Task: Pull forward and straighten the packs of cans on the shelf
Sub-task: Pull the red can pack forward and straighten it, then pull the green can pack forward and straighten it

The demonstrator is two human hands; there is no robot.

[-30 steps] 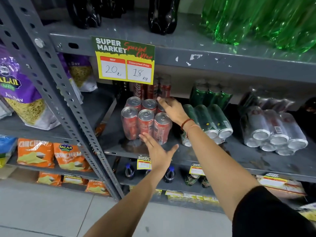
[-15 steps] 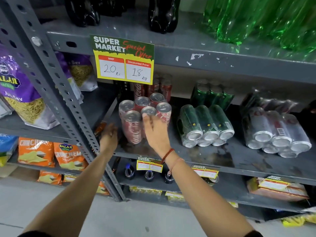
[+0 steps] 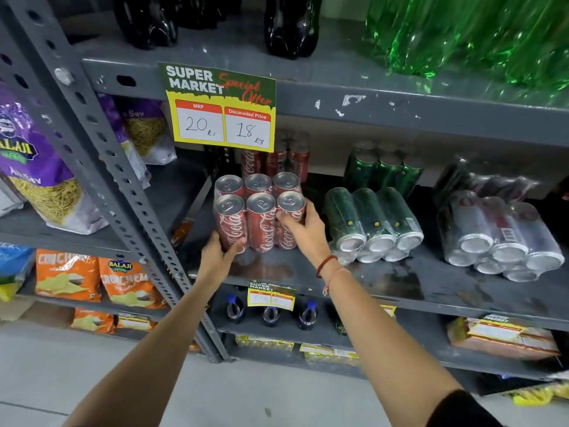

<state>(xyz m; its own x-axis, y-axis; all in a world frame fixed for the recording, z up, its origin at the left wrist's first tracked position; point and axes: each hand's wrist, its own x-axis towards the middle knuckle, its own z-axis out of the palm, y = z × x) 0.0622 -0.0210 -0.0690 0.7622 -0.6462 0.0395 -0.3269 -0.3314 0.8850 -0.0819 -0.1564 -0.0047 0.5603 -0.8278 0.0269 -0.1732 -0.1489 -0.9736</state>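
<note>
You had both hands on the red six-pack of cola cans (image 3: 260, 215), which stood upright near the front edge of the grey metal shelf (image 3: 385, 282), close to the shelf's left end beside the perforated upright post (image 3: 123, 192). Your left hand (image 3: 218, 257) cupped the pack's lower left corner, thumb pressed across the front of the nearest can and fingers wrapped round the left side, so it was closed on the pack. Your right hand (image 3: 303, 228) gripped the pack's right side, fingers curled over the front right can just under its rim, a red thread band (image 3: 326, 265) at that wrist.

Behind the pack, toward the back edge of the shelf, more red cans (image 3: 277, 158) stood upright in shadow. To the right, apart from your pack, a green six-pack (image 3: 374, 224) lay on its side with can bottoms facing the front edge. Farther right, a silver pack (image 3: 498, 238) also lay on its side, its can ends likewise facing forward, near the front edge. Upright green cans (image 3: 383, 171) stood behind the lying green pack.

A yellow and green price sign (image 3: 220, 109) reading 20 and 18 hung from the edge of the shelf above, directly over your pack.
</note>
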